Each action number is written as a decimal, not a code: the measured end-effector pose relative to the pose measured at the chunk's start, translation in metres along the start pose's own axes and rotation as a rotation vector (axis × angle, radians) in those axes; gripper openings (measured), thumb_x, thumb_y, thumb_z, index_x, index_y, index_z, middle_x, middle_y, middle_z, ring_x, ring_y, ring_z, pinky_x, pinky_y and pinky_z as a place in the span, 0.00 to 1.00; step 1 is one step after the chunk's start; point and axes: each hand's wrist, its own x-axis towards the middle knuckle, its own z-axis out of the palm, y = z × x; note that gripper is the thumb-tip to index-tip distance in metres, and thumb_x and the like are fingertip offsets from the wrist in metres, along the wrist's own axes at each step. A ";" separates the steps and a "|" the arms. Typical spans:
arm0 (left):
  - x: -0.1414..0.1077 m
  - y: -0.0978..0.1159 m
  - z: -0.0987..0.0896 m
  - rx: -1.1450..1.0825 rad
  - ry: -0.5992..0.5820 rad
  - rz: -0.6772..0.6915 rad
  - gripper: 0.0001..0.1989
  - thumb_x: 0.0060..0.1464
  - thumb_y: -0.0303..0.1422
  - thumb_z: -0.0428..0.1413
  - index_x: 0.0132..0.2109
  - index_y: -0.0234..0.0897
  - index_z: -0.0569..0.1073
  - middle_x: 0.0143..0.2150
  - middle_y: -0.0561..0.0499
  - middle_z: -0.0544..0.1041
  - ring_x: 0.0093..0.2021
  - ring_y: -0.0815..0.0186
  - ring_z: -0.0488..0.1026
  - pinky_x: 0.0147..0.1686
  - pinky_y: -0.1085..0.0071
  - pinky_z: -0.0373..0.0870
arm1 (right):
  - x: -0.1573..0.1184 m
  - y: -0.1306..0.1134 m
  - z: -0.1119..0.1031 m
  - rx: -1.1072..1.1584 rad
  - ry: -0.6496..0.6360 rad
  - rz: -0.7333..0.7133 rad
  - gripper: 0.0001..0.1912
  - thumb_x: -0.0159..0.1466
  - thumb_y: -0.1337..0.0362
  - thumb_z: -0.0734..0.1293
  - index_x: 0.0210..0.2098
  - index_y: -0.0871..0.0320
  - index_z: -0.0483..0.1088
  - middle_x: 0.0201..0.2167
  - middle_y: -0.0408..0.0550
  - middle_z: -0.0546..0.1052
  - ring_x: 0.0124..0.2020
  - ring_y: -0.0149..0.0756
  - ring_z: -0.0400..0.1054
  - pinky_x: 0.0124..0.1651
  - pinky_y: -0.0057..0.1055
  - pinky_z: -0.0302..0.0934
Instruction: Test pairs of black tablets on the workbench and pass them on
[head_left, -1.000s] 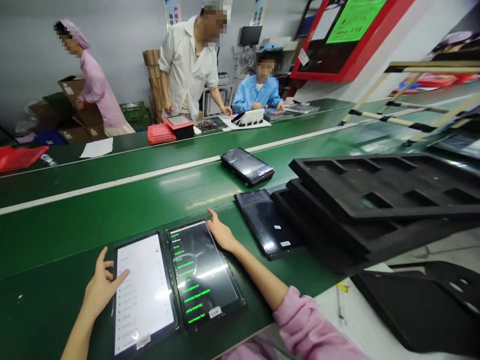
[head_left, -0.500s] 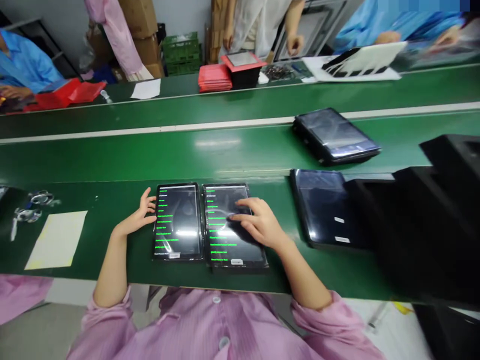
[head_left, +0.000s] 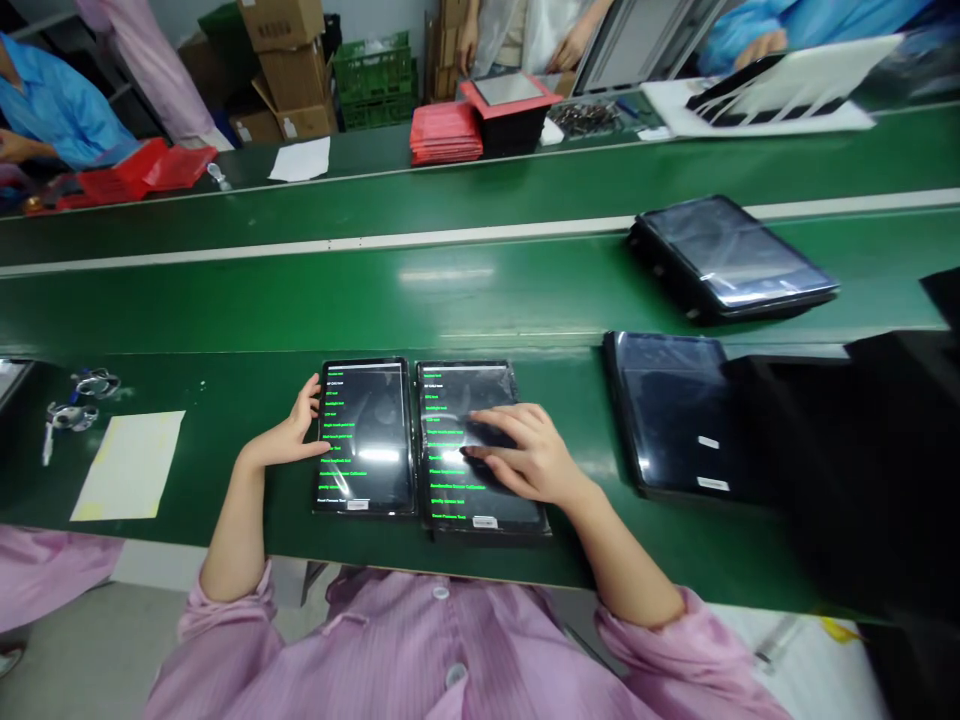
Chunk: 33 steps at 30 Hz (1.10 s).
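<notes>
Two tablets lie side by side on the green bench, both lit with a black screen of mostly green text lines. Beside the left tablet (head_left: pixel 371 430) is my left hand (head_left: pixel 289 432), its fingers apart at the tablet's left edge and its thumb over the screen. Above the right tablet (head_left: pixel 487 490) my right hand (head_left: pixel 536 455) is spread, with the index fingertip at the screen near the middle text lines. Whether that fingertip presses the glass I cannot tell. Neither hand grips anything.
Dark tablets (head_left: pixel 667 400) lie at right beside black boxes (head_left: pixel 847 430); more tablets (head_left: pixel 731 255) are stacked on the green belt. A paper sheet (head_left: pixel 131 465) and coiled cables (head_left: pixel 71 415) lie at left. Across the belt, red packets (head_left: pixel 446 132) stand near other people.
The view has shifted, so the far things sit further right or higher. My left thumb has moved from the tablet's edge onto its screen. My right hand stays over the right tablet.
</notes>
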 end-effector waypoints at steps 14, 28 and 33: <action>0.004 -0.016 -0.005 0.373 -0.145 0.087 0.58 0.55 0.40 0.63 0.72 0.50 0.25 0.68 0.37 0.52 0.58 0.56 0.65 0.61 0.50 0.61 | -0.003 0.006 -0.003 0.019 0.091 0.091 0.30 0.74 0.50 0.49 0.41 0.52 0.80 0.39 0.53 0.78 0.39 0.42 0.69 0.42 0.42 0.60; 0.005 -0.017 -0.005 0.439 -0.219 0.145 0.53 0.60 0.48 0.57 0.70 0.52 0.20 0.68 0.37 0.48 0.60 0.53 0.61 0.60 0.45 0.60 | -0.004 0.010 0.002 0.007 0.050 0.057 0.31 0.74 0.50 0.47 0.44 0.53 0.79 0.43 0.54 0.76 0.42 0.44 0.67 0.44 0.43 0.58; 0.004 -0.015 -0.003 0.481 -0.196 0.118 0.52 0.61 0.46 0.56 0.70 0.54 0.21 0.67 0.39 0.48 0.59 0.55 0.61 0.61 0.47 0.59 | 0.000 0.003 0.006 -0.074 0.016 0.029 0.29 0.74 0.51 0.48 0.47 0.49 0.80 0.53 0.55 0.73 0.51 0.49 0.64 0.52 0.49 0.56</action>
